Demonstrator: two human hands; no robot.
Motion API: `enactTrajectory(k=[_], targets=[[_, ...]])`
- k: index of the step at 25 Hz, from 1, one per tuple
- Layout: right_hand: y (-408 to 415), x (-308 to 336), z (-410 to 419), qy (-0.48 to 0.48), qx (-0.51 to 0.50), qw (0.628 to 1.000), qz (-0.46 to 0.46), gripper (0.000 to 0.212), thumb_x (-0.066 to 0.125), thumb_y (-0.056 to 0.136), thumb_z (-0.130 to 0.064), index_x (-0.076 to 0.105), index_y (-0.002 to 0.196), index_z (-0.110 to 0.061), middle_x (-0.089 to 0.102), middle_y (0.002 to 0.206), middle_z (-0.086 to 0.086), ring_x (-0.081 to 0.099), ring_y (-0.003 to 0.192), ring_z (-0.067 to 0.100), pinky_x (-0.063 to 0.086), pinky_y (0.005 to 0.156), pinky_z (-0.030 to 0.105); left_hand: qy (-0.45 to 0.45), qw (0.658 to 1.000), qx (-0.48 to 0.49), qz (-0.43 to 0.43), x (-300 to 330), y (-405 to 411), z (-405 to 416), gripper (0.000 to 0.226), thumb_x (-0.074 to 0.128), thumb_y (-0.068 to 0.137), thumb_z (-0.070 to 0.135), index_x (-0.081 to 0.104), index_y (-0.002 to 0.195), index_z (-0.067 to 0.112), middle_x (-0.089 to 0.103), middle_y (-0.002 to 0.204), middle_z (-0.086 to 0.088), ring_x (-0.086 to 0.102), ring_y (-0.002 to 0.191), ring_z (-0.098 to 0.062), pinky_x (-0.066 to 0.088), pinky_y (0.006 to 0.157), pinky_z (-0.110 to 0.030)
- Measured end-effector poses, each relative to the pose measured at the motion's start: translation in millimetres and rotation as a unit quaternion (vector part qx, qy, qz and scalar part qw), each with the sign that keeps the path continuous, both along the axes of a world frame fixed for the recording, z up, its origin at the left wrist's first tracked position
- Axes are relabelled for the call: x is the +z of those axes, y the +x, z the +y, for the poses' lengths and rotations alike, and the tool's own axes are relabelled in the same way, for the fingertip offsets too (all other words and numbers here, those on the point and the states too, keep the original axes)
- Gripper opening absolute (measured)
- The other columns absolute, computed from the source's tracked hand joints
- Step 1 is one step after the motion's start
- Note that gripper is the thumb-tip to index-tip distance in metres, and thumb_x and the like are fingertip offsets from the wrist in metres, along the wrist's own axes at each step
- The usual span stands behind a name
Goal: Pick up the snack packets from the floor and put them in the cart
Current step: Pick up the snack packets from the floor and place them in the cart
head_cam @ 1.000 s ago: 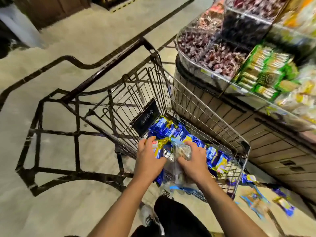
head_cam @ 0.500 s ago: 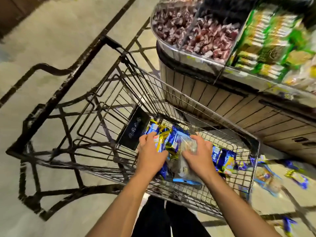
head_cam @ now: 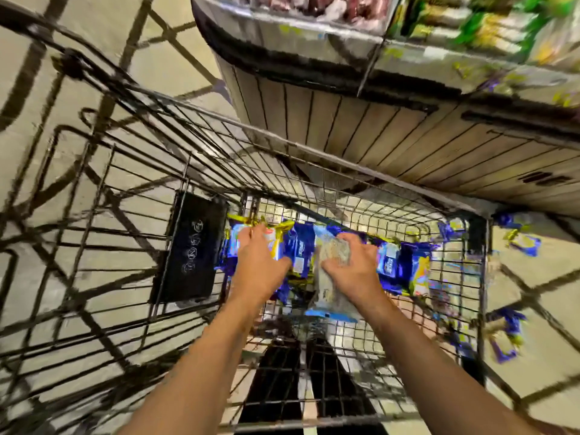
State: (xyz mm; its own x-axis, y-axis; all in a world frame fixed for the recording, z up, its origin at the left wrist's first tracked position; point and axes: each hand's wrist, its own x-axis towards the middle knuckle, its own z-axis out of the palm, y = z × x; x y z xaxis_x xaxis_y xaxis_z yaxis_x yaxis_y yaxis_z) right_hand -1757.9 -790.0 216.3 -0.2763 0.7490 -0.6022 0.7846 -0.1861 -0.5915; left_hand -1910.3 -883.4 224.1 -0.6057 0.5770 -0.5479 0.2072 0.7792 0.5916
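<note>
Both my hands reach down inside the wire shopping cart point(head_cam: 329, 161). My left hand point(head_cam: 257, 265) grips a blue and yellow snack packet point(head_cam: 276, 246) low in the basket. My right hand point(head_cam: 354, 268) holds a clear packet point(head_cam: 329, 290) with a blue bottom edge. Several blue and yellow packets point(head_cam: 405, 268) lie along the basket's bottom. More blue packets point(head_cam: 521, 243) lie on the floor to the right of the cart, blurred.
A wood-panelled display stand point(head_cam: 392, 133) with bins of wrapped sweets point(head_cam: 314, 4) and green packs point(head_cam: 489, 23) stands just beyond the cart. The cart's black child-seat flap point(head_cam: 191, 249) hangs at the left. My dark trousers point(head_cam: 298, 381) show through the wire below.
The view has tilted down and closer over the cart. Both hands have gone deeper into the basket with their packets.
</note>
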Motion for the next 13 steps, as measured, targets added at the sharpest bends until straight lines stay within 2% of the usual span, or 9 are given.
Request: enactTrajectory(k=[2,4,7,9,10,11,12,13], targets=[[-8.5,-20.2,6.2,-0.004,-0.012,1.000,-0.003,0.056,0.072,0.080,-0.020,0.050,0.132,-0.028,0.032,0.119,0.005,0.034,0.109,0.016,0.028,0.082,0.007,-0.007,1.000,-0.010,-0.012,-23.4,-9.4,10.6,0.082,0.073,0.074,0.010,0.036,0.147,0.016,0.028,0.147,-0.008,0.042,0.127,-0.022,0.030,0.097,-0.017],[-15.8,-41.0,15.1,-0.009,-0.019,1.000,-0.018,0.058,0.071,0.081,-0.021,0.048,0.134,-0.029,0.032,0.123,0.006,0.033,0.111,0.017,0.026,0.083,0.011,-0.013,1.000,-0.019,-0.018,-45.5,-19.2,19.5,0.083,0.074,0.074,0.009,0.035,0.147,0.017,0.025,0.150,-0.008,0.040,0.131,-0.024,0.029,0.102,-0.019],[-24.5,-68.2,23.6,-0.010,-0.011,0.999,-0.034,0.062,0.071,0.081,-0.021,0.046,0.137,-0.027,0.038,0.128,0.008,0.031,0.107,0.015,0.024,0.077,0.010,-0.012,0.999,-0.037,-0.022,-71.8,-29.6,26.6,0.083,0.074,0.076,0.007,0.034,0.148,0.015,0.024,0.150,-0.007,0.035,0.133,-0.020,0.019,0.092,-0.003],[-26.9,-85.0,25.2,-0.018,-0.003,0.999,-0.048,0.066,0.071,0.082,-0.021,0.043,0.141,-0.026,0.040,0.131,0.007,0.031,0.109,0.014,0.024,0.077,0.013,0.002,0.999,-0.050,-0.014,-85.1,-31.4,29.7,0.084,0.074,0.076,0.007,0.033,0.148,0.017,0.022,0.148,-0.005,0.037,0.127,-0.018,0.022,0.087,0.002],[-26.6,-91.4,25.2,-0.021,-0.001,0.998,-0.053,0.067,0.071,0.082,-0.020,0.042,0.142,-0.026,0.038,0.130,0.007,0.034,0.114,0.017,0.026,0.079,0.015,0.009,0.998,-0.056,-0.007,-90.3,-31.1,30.2,0.086,0.075,0.076,0.008,0.032,0.149,0.019,0.020,0.149,-0.003,0.037,0.126,-0.019,0.027,0.091,-0.002],[-25.6,-96.0,24.3,-0.028,-0.001,0.998,-0.055,0.068,0.071,0.082,-0.019,0.040,0.143,-0.027,0.035,0.127,0.006,0.035,0.117,0.021,0.031,0.080,0.017,0.012,0.998,-0.060,0.001,-94.3,-29.8,30.0,0.087,0.075,0.075,0.010,0.030,0.149,0.022,0.018,0.150,-0.001,0.037,0.129,-0.022,0.033,0.099,-0.013],[-24.2,-99.3,22.8,-0.037,-0.004,0.998,-0.052,0.069,0.070,0.084,-0.017,0.038,0.144,-0.027,0.031,0.124,0.004,0.037,0.116,0.022,0.038,0.076,0.016,0.010,0.998,-0.063,0.007,-95.2,-27.8,29.4,0.089,0.076,0.075,0.012,0.028,0.150,0.025,0.015,0.151,0.002,0.037,0.131,-0.025,0.039,0.105,-0.028],[-21.9,-101.2,21.6,-0.044,-0.009,0.998,-0.045,0.071,0.069,0.085,-0.016,0.035,0.146,-0.028,0.027,0.123,0.002,0.037,0.113,0.020,0.041,0.065,0.009,0.006,0.998,-0.064,0.008,-96.5,-25.9,27.8,0.091,0.076,0.076,0.015,0.025,0.150,0.028,0.013,0.151,0.006,0.038,0.132,-0.026,0.043,0.105,-0.040]])
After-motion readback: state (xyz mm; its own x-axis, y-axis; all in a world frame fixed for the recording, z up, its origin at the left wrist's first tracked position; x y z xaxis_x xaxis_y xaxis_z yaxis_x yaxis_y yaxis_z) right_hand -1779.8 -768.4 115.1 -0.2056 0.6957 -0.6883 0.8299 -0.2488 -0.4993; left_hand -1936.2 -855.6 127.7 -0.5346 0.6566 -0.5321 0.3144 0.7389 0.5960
